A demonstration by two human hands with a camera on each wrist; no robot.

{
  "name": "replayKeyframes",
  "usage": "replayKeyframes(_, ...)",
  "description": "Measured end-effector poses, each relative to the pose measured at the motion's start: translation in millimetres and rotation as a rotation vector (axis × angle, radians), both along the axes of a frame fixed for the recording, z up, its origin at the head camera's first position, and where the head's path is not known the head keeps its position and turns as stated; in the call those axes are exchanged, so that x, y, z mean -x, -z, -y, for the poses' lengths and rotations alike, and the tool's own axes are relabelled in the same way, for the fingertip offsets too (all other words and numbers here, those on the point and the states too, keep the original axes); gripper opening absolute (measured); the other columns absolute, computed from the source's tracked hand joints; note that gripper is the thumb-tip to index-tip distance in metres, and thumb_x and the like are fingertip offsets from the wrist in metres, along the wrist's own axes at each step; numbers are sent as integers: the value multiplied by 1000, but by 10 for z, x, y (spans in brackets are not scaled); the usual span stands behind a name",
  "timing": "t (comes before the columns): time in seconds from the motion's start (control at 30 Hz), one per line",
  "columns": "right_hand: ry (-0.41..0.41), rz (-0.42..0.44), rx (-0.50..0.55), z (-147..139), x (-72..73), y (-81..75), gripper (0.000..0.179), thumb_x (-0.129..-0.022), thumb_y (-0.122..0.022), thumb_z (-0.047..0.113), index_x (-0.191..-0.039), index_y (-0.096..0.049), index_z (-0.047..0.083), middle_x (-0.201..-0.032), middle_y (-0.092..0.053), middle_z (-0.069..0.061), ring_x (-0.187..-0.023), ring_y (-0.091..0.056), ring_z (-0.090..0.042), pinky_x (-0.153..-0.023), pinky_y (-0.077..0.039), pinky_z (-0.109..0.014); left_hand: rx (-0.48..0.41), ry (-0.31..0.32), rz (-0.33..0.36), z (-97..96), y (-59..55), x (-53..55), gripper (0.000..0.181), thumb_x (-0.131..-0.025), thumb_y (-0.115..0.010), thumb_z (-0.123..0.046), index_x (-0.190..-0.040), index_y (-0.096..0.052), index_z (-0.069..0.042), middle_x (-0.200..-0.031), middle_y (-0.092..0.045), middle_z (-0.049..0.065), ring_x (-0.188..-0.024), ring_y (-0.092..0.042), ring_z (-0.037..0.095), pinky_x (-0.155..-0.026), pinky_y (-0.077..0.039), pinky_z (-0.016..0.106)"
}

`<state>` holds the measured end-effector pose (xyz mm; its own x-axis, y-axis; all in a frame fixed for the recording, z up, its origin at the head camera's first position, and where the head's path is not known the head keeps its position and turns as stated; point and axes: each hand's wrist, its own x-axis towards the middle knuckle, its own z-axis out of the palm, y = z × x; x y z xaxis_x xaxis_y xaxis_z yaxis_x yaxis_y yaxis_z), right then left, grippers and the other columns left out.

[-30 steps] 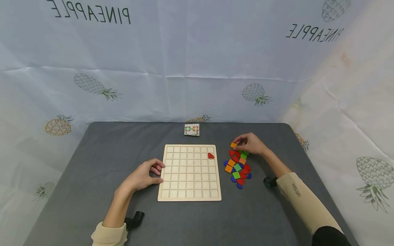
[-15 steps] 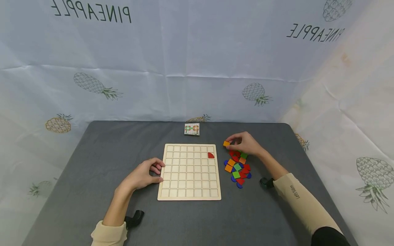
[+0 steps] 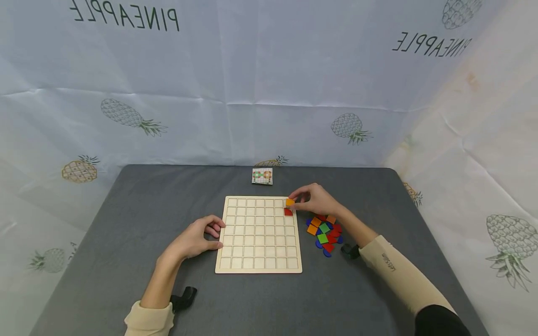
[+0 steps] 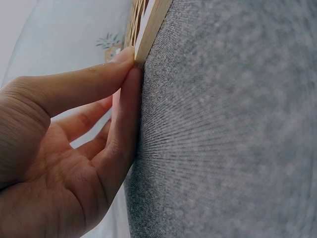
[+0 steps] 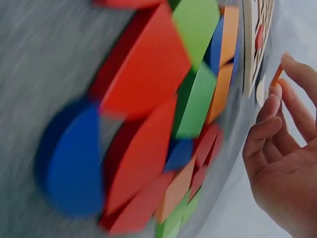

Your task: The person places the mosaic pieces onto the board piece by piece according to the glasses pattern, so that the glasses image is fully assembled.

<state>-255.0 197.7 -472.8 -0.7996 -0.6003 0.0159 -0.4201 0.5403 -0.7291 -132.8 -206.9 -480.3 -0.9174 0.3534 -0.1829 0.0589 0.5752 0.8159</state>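
A pale wooden grid board (image 3: 257, 241) lies flat on the dark grey table. My left hand (image 3: 194, 239) holds its left edge, thumb and fingertips at the rim; the left wrist view shows the thumb (image 4: 89, 84) right at the board's edge (image 4: 151, 34). At the top right corner, my right hand (image 3: 317, 199) pinches an orange square tile (image 3: 290, 202) between thumb and fingers, over the corner cell. In the right wrist view that tile (image 5: 277, 75) stands on edge. Just below it, a red quarter-circle tile (image 3: 288, 212) sits in a cell, partly covered by the orange one.
Right of the board lies a loose pile of red, blue, green and orange tiles (image 3: 322, 228), its far part hidden under my right hand. A small printed pattern card (image 3: 262, 176) rests behind the board. A pineapple-print cloth (image 3: 252, 70) hangs beyond the table's far edge.
My right hand has carried the orange square leftward from the far end of the pile to the board's top right corner. The left hand and the board have stayed in place.
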Motion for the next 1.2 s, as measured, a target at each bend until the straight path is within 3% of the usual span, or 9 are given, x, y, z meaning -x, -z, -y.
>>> replayKeyframes(0.4,-85,-22,-92,327,-62,-3,27,-94,-87,23,-117,-82,8,-109,-82,-8,-78,-64,-7,-71,-54,-22,4,-7,10,-11,-10,-10,43,-88,-89,-3,-125,-66,-4,-115,-63,10,-102,-62,19,-88,-56,30)
replayKeyframes(1.2,-117,-52,-86,352,-84,42,26,-94,-87,20,-117,-81,9,-111,-80,-8,-84,-66,-9,-76,-58,-22,2,-6,-2,-2,14,-15,43,-88,-88,-3,-126,-66,-4,-116,-63,11,-102,-62,19,-88,-56,31)
